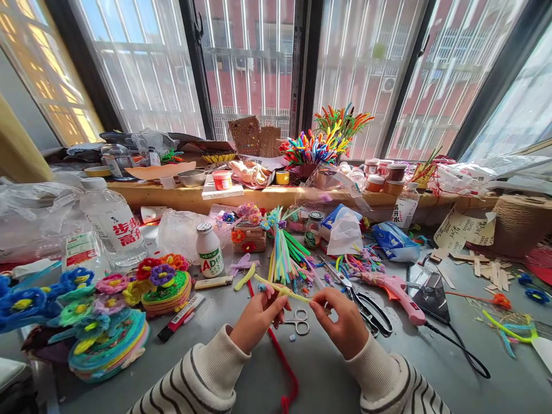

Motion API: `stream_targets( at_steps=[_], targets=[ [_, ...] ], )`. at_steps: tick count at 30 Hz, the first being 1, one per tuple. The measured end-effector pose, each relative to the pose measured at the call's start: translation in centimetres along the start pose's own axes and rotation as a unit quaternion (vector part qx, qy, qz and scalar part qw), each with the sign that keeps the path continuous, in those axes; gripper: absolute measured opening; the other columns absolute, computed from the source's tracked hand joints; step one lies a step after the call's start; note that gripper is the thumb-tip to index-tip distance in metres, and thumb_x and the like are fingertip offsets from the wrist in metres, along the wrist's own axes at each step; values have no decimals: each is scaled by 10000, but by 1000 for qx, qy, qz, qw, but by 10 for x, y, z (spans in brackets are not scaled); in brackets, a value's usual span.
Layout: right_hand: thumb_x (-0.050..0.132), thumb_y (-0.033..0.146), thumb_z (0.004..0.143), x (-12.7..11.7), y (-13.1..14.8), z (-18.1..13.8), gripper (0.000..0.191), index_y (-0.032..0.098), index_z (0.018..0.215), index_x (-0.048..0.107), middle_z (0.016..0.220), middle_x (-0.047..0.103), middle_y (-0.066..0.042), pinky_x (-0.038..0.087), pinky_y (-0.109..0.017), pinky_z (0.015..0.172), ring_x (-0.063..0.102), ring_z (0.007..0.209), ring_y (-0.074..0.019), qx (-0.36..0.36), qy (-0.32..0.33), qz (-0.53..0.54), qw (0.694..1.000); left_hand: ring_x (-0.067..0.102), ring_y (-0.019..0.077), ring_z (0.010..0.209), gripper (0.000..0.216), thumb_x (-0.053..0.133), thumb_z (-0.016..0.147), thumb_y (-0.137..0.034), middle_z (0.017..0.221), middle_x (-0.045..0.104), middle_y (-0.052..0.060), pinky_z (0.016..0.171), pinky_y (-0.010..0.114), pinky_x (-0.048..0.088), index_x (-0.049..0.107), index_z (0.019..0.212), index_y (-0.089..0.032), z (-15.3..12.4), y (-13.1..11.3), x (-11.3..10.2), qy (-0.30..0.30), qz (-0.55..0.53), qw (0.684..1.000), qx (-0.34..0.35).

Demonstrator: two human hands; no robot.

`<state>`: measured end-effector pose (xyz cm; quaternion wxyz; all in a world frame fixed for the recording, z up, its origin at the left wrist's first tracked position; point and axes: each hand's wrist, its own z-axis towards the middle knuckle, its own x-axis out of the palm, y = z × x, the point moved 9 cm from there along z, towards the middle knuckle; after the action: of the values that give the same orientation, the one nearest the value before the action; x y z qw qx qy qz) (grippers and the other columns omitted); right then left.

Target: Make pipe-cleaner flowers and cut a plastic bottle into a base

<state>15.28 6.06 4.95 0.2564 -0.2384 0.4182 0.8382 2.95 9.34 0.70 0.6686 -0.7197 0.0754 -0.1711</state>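
- Left hand (257,317): held just above the grey bench (328,368), with the fingers closed in a pinch on the yellow pipe cleaner (288,292). A small pink and blue bit shows at the fingertips.
- Right hand (342,323): thumb and forefinger are pinched shut on the right end of the same pipe cleaner.
- Yellow pipe cleaner: it is held in the air and spans the gap between the two hands. Its free left end runs on past the left hand.
- Red pipe cleaner (282,359): lies on the bench below the hands and runs toward the near edge between the striped sleeves.
- Small scissors (301,323): flat on the bench between the hands, beneath the yellow pipe cleaner.
- Black-handled scissors (366,307) and pink glue gun (399,292): side by side just right of the right hand. The gun's black cord trails off to the right.
- Bundle of pastel pipe cleaners (284,253): lies beyond the hands.
- White bottle (210,251): upright, left of the bundle.
- Flower-topped discs (166,284): stacked well to the left.
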Motion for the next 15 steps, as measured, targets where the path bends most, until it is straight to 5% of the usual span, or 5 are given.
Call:
stream_targets(
  at_steps=[5,10,15],
  targets=[
    [455,270,743,7,-8,-1,137,164,695,527,621,569,-20,425,-230,529,512,551,-115,56,30,76,995,267,39,384,222,485,685,-377,508,408,-41,359,172,194,522,708,-159,-1,2,2,5,42,999,2],
    [550,258,685,26,-12,-6,321,171,979,456,695,596,-10,464,-241,577,564,641,-125,125,82,283,948,281,73,422,325,378,744,-394,467,338,-35,411,211,238,396,503,-176,-1,-3,-1,-8,168,985,37],
    [595,287,648,38,-16,-6,244,168,848,522,648,584,6,444,-204,458,530,526,-93,166,55,405,897,357,105,474,306,302,785,-333,492,377,-17,504,244,328,358,520,-193,-3,-7,6,0,297,949,110]
  ],
)
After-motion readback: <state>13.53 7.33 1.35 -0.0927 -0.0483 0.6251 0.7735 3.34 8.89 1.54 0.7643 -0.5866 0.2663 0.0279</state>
